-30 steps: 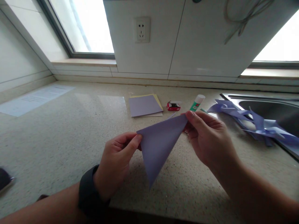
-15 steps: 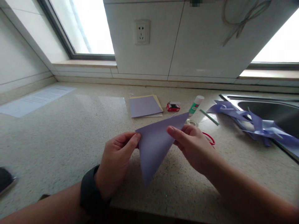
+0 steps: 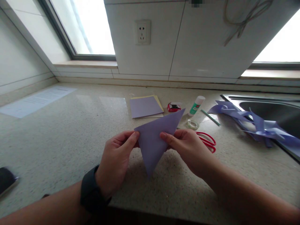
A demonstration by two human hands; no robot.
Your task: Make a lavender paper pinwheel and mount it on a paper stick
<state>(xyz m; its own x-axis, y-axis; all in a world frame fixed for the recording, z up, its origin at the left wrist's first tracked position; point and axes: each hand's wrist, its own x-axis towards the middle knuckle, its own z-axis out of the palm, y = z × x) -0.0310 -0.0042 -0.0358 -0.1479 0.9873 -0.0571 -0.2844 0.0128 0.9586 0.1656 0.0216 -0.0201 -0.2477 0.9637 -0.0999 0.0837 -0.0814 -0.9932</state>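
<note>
Paper triangle (image 3: 156,137) hung point-down above the counter (image 3: 70,131), long edge running left to right; left hand (image 3: 114,159) pinched its left corner, right hand (image 3: 187,150) its middle.

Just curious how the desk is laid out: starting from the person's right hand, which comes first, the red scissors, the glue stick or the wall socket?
From the right hand:
1. Red scissors, on the counter just to its right.
2. Glue stick, farther back on the counter.
3. Wall socket, up on the tiled wall, to the left.
</note>
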